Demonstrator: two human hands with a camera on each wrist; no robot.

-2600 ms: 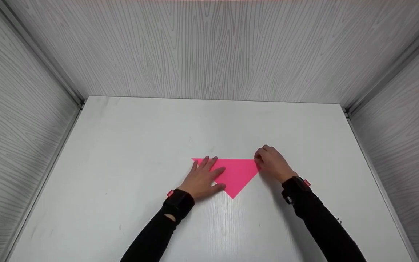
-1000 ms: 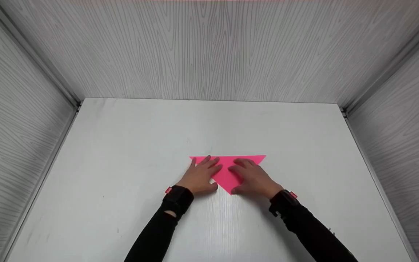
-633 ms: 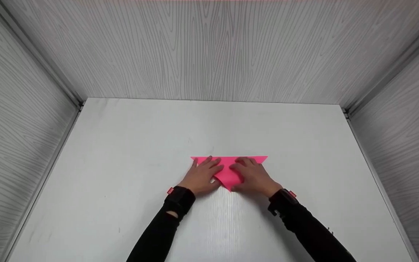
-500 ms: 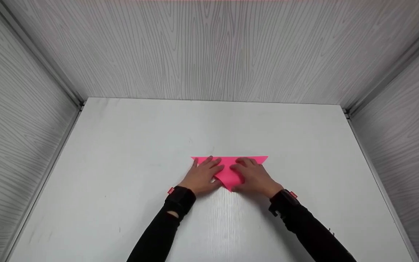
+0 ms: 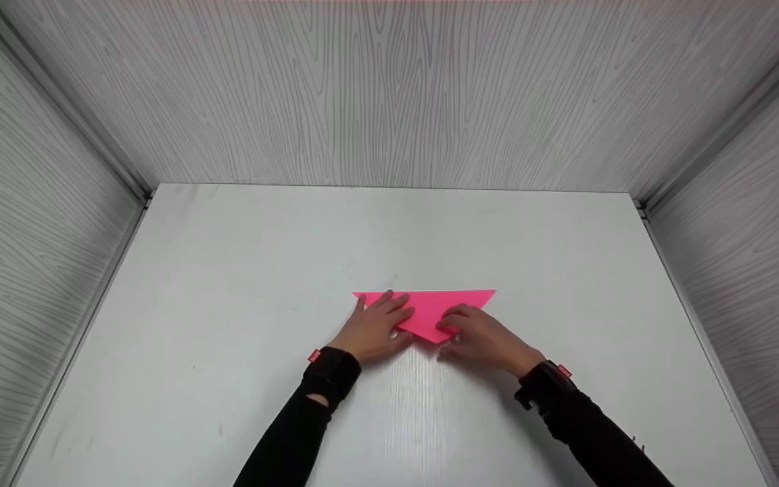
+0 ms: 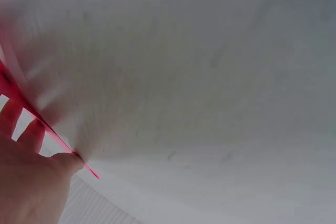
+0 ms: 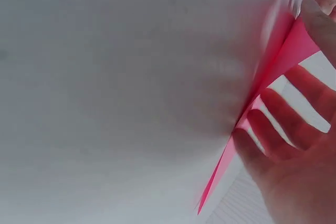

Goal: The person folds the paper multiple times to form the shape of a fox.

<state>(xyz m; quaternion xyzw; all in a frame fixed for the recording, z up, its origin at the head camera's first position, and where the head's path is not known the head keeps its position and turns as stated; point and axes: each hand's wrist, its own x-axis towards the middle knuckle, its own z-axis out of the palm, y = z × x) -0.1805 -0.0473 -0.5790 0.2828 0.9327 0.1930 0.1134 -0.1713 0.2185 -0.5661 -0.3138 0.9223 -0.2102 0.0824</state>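
A sheet of bright pink paper [image 5: 454, 304], folded, lies on the white table with its long straight edge away from me. Its near edge comes to a blunt point between the hands. My left hand [image 5: 372, 331] rests on the left part with spread fingers, thumb by the near edge. Over the right side of the near point, my right hand [image 5: 484, 341] lays bent fingers on the paper, thumb a little below the edge. In the right wrist view, the thumb [image 7: 320, 24] overlaps the pink paper [image 7: 302, 45], with the fingers spread along it.
The white table [image 5: 261, 270] carries faint marks. Grey wood-grain panels enclose it at the back [image 5: 389, 95], left [image 5: 38, 237] and right [image 5: 748, 223]. Black wristbands [image 5: 331, 374] and dark sleeves cover both forearms.
My right hand has gone from the right corner to the paper's near point, then slightly right. That point has shortened and become blunter. My left hand stays on the paper, its thumb now nearer the edge.
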